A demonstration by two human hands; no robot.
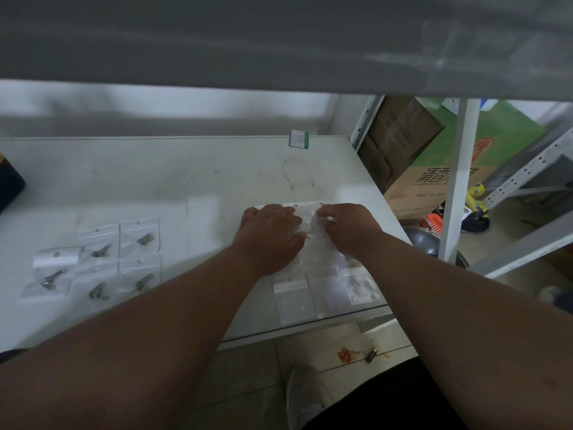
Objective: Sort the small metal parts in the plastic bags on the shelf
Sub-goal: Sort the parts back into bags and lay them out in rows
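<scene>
**Two hands on clear bags at a white shelf**

A white shelf [186, 181] fills the middle of the view, scuffed and smudged, with another shelf board close overhead. A small green-edged label [299, 139] sits at its far edge. To the right, past a white post [459, 181], cardboard boxes [434, 156] stand on the floor beside perforated metal racking. Tiled floor shows below the shelf's near edge, with a shoe [305, 395].

Both bare forearms reach in from the near side. The left hand [269, 237] lies palm down, fingers spread flat on a sheet of joined empty bags [313, 274] at the right end of the shelf. The right hand [347, 228] is just beside it, fingers curled down onto the same plastic; whether it pinches anything I cannot tell.

At the near left lie five or six small bags [102, 262], each holding a metal part [145, 239], well apart from the hands.

The empty bags reach the shelf's near edge. The shelf's far half is bare.
</scene>
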